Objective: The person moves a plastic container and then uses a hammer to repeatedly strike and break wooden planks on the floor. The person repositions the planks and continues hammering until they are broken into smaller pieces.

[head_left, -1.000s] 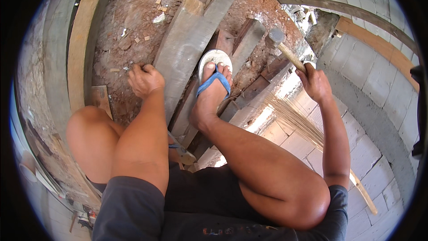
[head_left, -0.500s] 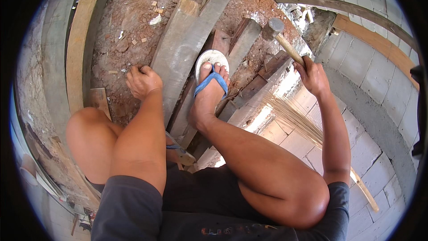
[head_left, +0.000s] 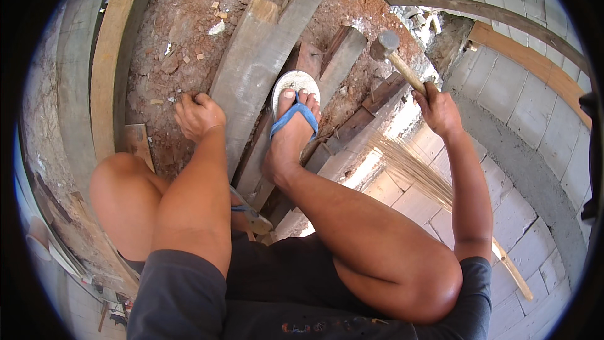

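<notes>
A person sits or squats with bent knees, seen from their own head, with wooden boards between the legs. The right hand (head_left: 440, 112) has its grip closed around the wooden handle of a hammer (head_left: 407, 73), whose grey, blocky head points away from the body, to the right of the boards' far ends. The left hand (head_left: 200, 116) is low, just beside the left edge of a wide grey plank (head_left: 251, 82); its fingers curl under, so I cannot tell whether that grip holds anything. One foot, in a white flip-flop (head_left: 294, 80) with blue straps, is over the boards, just right of the wide plank. Reddish soil (head_left: 182, 19) lies around them. At far left runs a long pale timber (head_left: 104, 69); at right, a bundle of thin sticks (head_left: 409, 164) lies over pale blocks (head_left: 525, 239).
</notes>
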Demonstrator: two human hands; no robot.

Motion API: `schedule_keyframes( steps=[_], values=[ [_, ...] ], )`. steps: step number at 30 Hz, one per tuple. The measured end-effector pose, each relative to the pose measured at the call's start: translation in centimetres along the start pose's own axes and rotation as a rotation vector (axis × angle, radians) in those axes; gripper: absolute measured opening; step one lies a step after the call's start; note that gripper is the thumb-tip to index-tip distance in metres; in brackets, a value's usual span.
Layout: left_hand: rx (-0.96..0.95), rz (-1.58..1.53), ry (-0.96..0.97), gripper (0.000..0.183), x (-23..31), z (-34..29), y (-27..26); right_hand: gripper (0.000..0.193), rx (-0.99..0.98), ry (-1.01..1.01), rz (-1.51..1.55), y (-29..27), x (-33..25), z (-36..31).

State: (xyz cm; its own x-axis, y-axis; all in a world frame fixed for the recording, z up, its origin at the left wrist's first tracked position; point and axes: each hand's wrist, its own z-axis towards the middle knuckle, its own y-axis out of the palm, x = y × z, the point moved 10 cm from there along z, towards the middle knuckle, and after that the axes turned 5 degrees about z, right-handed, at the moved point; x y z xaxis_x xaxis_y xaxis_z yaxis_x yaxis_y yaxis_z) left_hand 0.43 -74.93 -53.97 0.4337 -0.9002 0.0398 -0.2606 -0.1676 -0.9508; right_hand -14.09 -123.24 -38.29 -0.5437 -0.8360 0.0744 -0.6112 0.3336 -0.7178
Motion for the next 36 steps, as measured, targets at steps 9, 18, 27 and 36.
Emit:
schedule_keyframes(
  steps=[9,18,27,36],
  values=[
    [-0.024,-0.009,0.011,0.031,0.0,0.0,0.1,0.036,0.109,0.031,-0.002,-2.9,-0.5,0.1],
    [-0.056,-0.012,0.006,0.031,0.0,0.1,0.2,0.03,0.029,-0.051,-0.091,-2.5,-2.0,0.1],
    [-0.054,-0.009,0.007,0.03,-0.1,0.0,0.2,0.033,-0.083,0.009,-0.199,1.1,-0.4,-1.0],
    [-0.046,-0.025,0.01,0.031,0.1,0.0,0.2,0.037,-0.143,0.003,-0.339,1.7,-2.1,-0.1]
  ],
)
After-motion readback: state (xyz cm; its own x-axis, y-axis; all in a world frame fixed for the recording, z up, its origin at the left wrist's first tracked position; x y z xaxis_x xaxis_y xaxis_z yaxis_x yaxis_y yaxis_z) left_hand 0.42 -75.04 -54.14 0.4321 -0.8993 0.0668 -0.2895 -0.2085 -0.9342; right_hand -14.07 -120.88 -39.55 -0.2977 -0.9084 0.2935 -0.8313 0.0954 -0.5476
